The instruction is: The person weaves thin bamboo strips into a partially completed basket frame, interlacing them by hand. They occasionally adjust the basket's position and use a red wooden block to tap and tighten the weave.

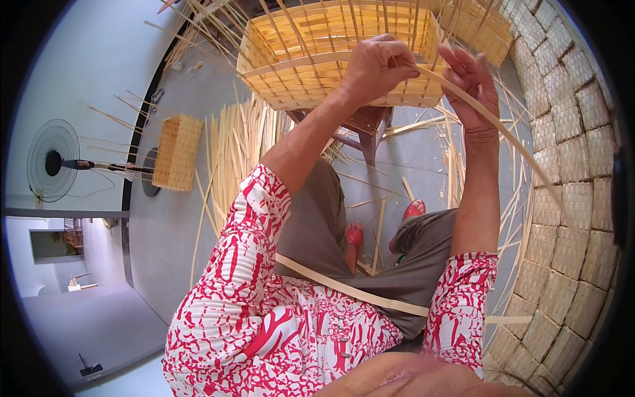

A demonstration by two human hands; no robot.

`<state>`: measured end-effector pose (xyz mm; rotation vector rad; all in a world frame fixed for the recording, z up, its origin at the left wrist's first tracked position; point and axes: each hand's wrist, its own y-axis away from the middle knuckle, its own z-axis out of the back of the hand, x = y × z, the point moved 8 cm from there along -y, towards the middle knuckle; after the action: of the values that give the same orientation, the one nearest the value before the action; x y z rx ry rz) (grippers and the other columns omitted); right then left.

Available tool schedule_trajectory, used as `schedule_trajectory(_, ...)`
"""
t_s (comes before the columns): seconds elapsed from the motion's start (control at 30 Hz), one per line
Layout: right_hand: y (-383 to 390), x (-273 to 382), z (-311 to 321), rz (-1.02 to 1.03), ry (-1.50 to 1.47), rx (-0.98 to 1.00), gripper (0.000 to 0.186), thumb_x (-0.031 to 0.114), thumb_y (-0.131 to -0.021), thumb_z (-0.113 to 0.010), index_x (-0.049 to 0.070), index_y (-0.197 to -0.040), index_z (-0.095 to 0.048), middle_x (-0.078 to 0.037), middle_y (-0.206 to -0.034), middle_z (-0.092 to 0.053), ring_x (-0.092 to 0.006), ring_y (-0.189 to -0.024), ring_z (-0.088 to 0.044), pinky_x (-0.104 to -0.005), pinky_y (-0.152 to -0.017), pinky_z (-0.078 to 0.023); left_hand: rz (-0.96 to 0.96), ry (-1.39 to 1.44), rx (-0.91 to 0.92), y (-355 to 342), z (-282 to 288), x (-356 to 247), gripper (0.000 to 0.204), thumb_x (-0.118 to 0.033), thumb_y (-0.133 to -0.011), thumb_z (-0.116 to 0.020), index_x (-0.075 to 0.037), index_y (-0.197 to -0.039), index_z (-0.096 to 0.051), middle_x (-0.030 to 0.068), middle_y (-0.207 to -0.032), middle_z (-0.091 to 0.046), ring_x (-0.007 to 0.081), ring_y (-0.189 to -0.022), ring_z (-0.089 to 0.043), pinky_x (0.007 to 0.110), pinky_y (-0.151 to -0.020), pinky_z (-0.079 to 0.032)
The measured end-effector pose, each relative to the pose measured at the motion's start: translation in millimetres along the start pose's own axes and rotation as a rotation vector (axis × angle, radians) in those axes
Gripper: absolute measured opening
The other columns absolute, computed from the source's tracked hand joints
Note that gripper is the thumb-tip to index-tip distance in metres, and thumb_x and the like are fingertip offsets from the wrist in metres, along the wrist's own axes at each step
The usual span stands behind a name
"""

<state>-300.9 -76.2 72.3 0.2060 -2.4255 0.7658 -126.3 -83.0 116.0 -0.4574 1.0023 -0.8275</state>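
The yellow woven bamboo basket [301, 83] has upright stakes rising above its walls and rests on a dark wooden stool [366, 126]. At its near right rim, my left hand [378, 66] is closed, pinching a long pale bamboo strip [509, 135] near one end. The strip bends away to the right and downward. Next to it, my right hand [471, 89] is raised with fingers loosely apart, and the strip crosses over its palm side. Another flat strip [350, 288] lies across my lap.
Loose bamboo strips [239, 135] cover the floor left of the stool, with more scattered on the right. A smaller woven basket [178, 152] stands at left near a fan [54, 159]. Stacked woven pieces [552, 165] line the right side. Another basket [486, 30] sits at far right.
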Motion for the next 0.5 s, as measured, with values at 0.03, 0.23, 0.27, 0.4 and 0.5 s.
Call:
schedule_trajectory(0.03, -3.4, -0.1, -2.9, -0.004, 0.220, -0.076, 0.047, 0.029, -0.100, -0.061, 0.004, -0.139, -0.056, -0.018, -0.138, -0.059, -0.0098, -0.083, -0.058, -0.0221, -0.077, -0.050, 0.003, 0.027, 0.021, -1.6, -3.0, 6.0, 0.020, -0.017, -0.077, -0.086, -0.007, -0.087, -0.072, -0.0004, -0.074, -0.061, 0.0059, -0.066, -0.058, 0.025, -0.058, -0.047)
schedule_trajectory(0.23, -17.9, -2.0, -58.3, 0.096, 0.802, -0.148, 0.057, 0.016, -0.092, -0.073, 0.005, -0.143, -0.051, -0.008, -0.128, -0.061, -0.0093, -0.099, -0.060, -0.0226, -0.088, -0.051, 0.042, 0.166, 0.093, -9.4, -10.3, 19.3, 0.022, -0.017, -0.077, -0.087, -0.007, -0.089, -0.072, -0.0036, -0.076, -0.061, 0.0036, -0.068, -0.053, 0.022, -0.059, -0.045)
schedule_trajectory(0.27, -16.7, 3.5, -55.8, 0.173, 0.866, -0.197, 0.040, 0.018, -0.092, -0.075, 0.002, -0.126, -0.063, -0.004, -0.106, -0.065, -0.0079, -0.090, -0.061, -0.0216, -0.081, -0.051, 0.051, 0.184, 0.096, -9.6, -12.9, 20.6, 0.022, -0.017, -0.077, -0.087, -0.007, -0.089, -0.072, -0.0039, -0.077, -0.061, 0.0036, -0.069, -0.053, 0.022, -0.059, -0.045)
schedule_trajectory(0.4, 3.6, 14.3, -29.7, 0.300, 1.058, -0.407, 0.021, 0.021, -0.095, -0.071, 0.001, -0.094, -0.069, 0.001, -0.078, -0.065, -0.0062, -0.073, -0.056, -0.0205, -0.070, -0.046, 0.079, 0.161, 0.101, -5.4, -13.8, 25.1, 0.020, -0.015, -0.078, -0.087, -0.007, -0.090, -0.073, -0.0046, -0.078, -0.063, 0.0027, -0.069, -0.052, 0.021, -0.059, -0.045)
schedule_trajectory(0.5, 20.6, 40.3, -18.0, 0.571, 1.012, -0.661, 0.020, 0.020, -0.097, -0.068, 0.001, -0.100, -0.069, -0.001, -0.087, -0.067, -0.0063, -0.078, -0.057, -0.0217, -0.073, -0.047, 0.097, 0.198, 0.105, -4.7, -19.4, 31.9, 0.018, -0.014, -0.079, -0.086, -0.008, -0.089, -0.073, -0.0054, -0.079, -0.063, 0.0019, -0.068, -0.052, 0.020, -0.059, -0.045)
